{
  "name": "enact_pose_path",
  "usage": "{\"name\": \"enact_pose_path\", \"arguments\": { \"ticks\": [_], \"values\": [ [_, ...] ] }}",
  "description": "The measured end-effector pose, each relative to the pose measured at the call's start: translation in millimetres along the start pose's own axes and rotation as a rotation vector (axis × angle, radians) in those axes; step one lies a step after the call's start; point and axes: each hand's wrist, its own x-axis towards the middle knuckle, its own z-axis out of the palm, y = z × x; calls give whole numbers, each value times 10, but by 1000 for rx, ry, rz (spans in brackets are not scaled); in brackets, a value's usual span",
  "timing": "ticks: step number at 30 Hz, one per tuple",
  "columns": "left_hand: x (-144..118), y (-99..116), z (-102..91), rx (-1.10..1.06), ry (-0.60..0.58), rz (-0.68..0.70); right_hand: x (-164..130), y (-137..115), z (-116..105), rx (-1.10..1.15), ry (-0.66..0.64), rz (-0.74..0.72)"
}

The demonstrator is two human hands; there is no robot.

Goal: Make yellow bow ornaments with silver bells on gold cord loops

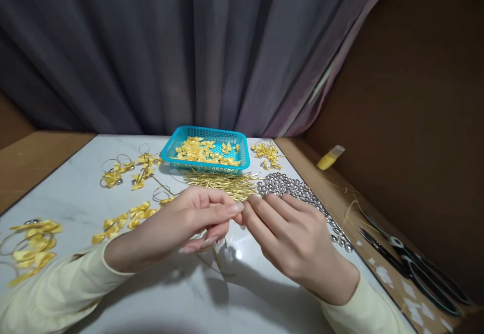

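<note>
My left hand (206, 213) and my right hand (289, 233) meet above the middle of the white table, fingertips touching or nearly so. The left pinches with thumb and forefinger, its other fingers loosely curled. On the right, the fingers are bent over with their tips turned away from view. Whatever sits between them is too small or too hidden to name. Thin gold strands (216, 259) show below the left hand; I cannot tell whether they hang from it. Just beyond lies a pile of gold twist ties (236, 185), with silver beads (283, 184) to its right.
A blue basket (166, 153) holding yellow ribbon bows stands at the back. More bows (36, 246) with wire loops lie at left, and a small bunch (266, 152) at back right. Along the right edge are scissors (414, 266), paper scraps (383, 275) and a yellow tube (328, 158).
</note>
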Motion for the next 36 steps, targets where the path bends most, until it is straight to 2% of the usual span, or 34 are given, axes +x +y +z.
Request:
{"name": "enact_pose_path", "arguments": {
  "ticks": [4, 7, 10, 13, 16, 19, 24, 30, 33, 36],
  "values": [
    [-47, 66, -5, 174, 8, -21, -26, 57, 39, 201, -39, 77],
    [-68, 87, -4, 219, 7, -12, -34, 112, 31, 498, -178, 175],
    [-61, 63, -10, 135, -26, -16, -16, 153, -11, 755, -341, 271],
    [-35, 22, -18, -5, -39, -2, 10, 156, -40, 850, -414, 241],
    [-6, 1, -20, -86, -40, 5, 7, 120, -30, 670, -382, 181],
    [8, 5, -13, -155, -39, -24, -13, 83, -12, 270, -197, 206],
    [-4, 19, 11, -217, -22, -31, 5, 70, -18, -34, 1, 181],
    [-4, 24, 24, -215, -21, -25, 14, 14, 21, -88, 112, 65],
    [-2, 27, 25, -207, -27, -25, 2, 0, 29, -59, 131, -15],
    [-3, 18, 22, -182, -29, -28, 8, 14, 32, -38, 139, -38]
  ]
}}
